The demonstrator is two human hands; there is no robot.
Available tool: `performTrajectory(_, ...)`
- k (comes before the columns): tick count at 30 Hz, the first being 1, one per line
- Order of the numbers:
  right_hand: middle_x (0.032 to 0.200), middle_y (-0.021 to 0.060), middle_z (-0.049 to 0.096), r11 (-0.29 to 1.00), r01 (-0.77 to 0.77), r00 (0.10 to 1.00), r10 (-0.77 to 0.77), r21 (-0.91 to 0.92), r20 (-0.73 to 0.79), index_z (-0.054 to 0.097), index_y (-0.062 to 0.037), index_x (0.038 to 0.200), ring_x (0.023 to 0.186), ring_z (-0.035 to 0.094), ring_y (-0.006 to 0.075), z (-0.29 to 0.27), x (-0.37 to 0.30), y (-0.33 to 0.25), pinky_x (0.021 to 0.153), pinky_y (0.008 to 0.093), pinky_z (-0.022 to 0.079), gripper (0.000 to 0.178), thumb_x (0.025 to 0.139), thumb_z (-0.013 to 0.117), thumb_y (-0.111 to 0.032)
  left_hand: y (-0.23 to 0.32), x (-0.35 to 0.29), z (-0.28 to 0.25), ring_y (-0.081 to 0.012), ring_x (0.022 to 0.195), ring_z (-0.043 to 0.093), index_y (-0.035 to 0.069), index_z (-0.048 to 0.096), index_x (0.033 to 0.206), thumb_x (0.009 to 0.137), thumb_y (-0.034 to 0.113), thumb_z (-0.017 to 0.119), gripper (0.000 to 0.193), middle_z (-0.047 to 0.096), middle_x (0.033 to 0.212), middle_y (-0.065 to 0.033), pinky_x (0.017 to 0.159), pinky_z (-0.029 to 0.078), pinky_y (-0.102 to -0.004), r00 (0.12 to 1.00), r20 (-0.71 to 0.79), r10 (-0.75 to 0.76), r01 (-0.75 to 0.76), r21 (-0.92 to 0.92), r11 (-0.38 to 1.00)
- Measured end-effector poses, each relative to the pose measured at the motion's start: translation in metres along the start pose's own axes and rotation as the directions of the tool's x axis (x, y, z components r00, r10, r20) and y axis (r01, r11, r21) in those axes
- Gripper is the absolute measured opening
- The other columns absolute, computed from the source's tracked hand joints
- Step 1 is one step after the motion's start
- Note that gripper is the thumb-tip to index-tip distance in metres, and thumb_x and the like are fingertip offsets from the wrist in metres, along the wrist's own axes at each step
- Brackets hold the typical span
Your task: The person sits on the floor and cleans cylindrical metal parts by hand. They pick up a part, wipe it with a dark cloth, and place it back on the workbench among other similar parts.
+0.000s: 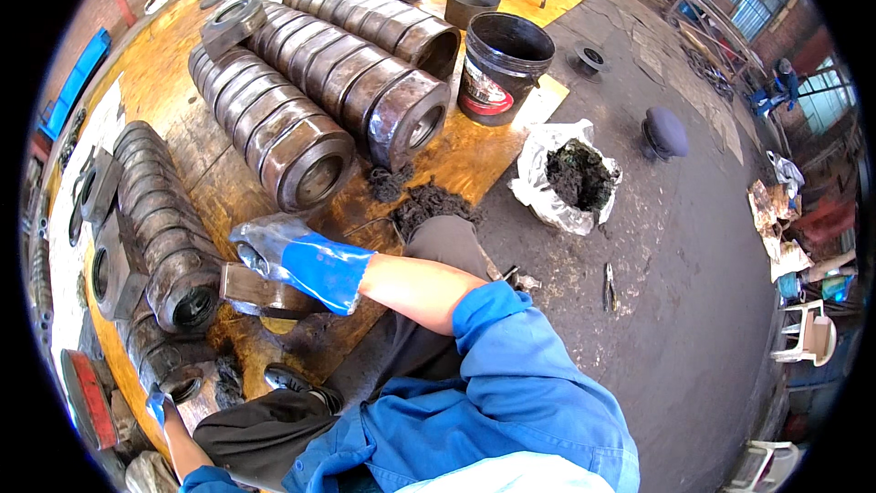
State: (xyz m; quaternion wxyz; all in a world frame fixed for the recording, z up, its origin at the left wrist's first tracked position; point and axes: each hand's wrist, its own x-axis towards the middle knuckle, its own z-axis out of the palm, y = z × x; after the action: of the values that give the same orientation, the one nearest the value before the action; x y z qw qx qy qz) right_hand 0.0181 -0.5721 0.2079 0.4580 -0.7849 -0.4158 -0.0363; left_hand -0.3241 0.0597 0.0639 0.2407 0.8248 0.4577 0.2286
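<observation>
My right hand (290,251), in a blue glove with greyish soiled fingers, is over a brown metal block (260,290) in front of me. Its fingers look curled, and whatever may be in them is hidden. At the lower left, my left hand (160,403), also blue-gloved, is beside the near end of a dark oily metal ring (164,356); its fingers hardly show. A row of similar thick rings (160,210) lies beyond it, end to end. Heavy metal collars (117,265) lean along that row's left side.
Three longer rows of oily rings (274,119) lie ahead on yellow boards. A black bucket (506,59) stands to their right, near a white bag (566,178) of dark fibrous waste. Black scraps (433,205) lie by my knee. Pliers (610,288) and a stool (664,134) are farther right.
</observation>
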Motion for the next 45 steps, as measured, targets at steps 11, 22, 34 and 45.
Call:
performTrajectory(11, 0.097, 0.0198, 0.074, 0.999, -0.011, 0.999, 0.009, -0.044, -0.034, 0.072, -0.007, 0.112, 0.092, 0.072, 0.0408, 0.003, -0.002, -0.001, 0.08, 0.0496, 0.058, 0.022, 0.092, 0.066, -0.015, 0.0, 0.0, 0.009, -0.0211, 0.074, 0.057, -0.008, 0.074, 0.099, 0.101, 0.029, 0.062, 0.039, 0.068, 0.082, -0.0087, 0.066, 0.046, -0.0379, 0.998, -0.062, 0.028, -0.03, -0.043, 0.999)
performTrajectory(22, 0.093, 0.0203, 0.074, 0.999, 0.033, 0.995, -0.035, -0.029, -0.094, 0.072, -0.0078, 0.11, 0.089, 0.071, 0.042, 0.01, -0.002, 0.005, 0.077, 0.0507, 0.058, 0.021, 0.091, 0.066, -0.015, -0.012, 0.008, 0.018, -0.0212, 0.06, 0.054, -0.007, 0.074, 0.085, 0.102, 0.031, 0.061, 0.043, 0.066, 0.066, -0.0099, 0.054, 0.042, -0.0408, 0.96, -0.203, 0.193, -0.206, -0.045, 0.978)
performTrajectory(34, 0.088, 0.0174, 0.073, 0.998, 0.051, 0.995, -0.055, -0.042, -0.087, 0.071, -0.0099, 0.103, 0.084, 0.071, 0.0403, 0.008, 0.001, -0.003, 0.069, 0.0499, 0.056, 0.017, 0.086, 0.069, -0.013, -0.015, 0.014, 0.01, -0.0229, 0.062, 0.054, -0.006, 0.074, 0.085, 0.098, 0.033, 0.066, 0.042, 0.064, 0.066, -0.0095, 0.057, 0.044, -0.0399, 0.982, -0.182, 0.053, -0.119, -0.372, 0.921)
performTrajectory(45, 0.09, 0.0182, 0.073, 0.995, 0.099, 0.981, -0.102, -0.023, -0.165, 0.072, -0.0093, 0.105, 0.086, 0.07, 0.0422, 0.027, 0.001, 0.009, 0.072, 0.0512, 0.056, 0.019, 0.087, 0.068, -0.015, 0.0, 0.0, -0.01, -0.0225, 0.086, 0.065, -0.007, 0.075, 0.114, 0.102, 0.032, 0.062, 0.043, 0.075, 0.095, -0.0094, 0.077, 0.051, -0.0385, 1.0, 0.008, -0.002, 0.002, 0.011, 1.0)
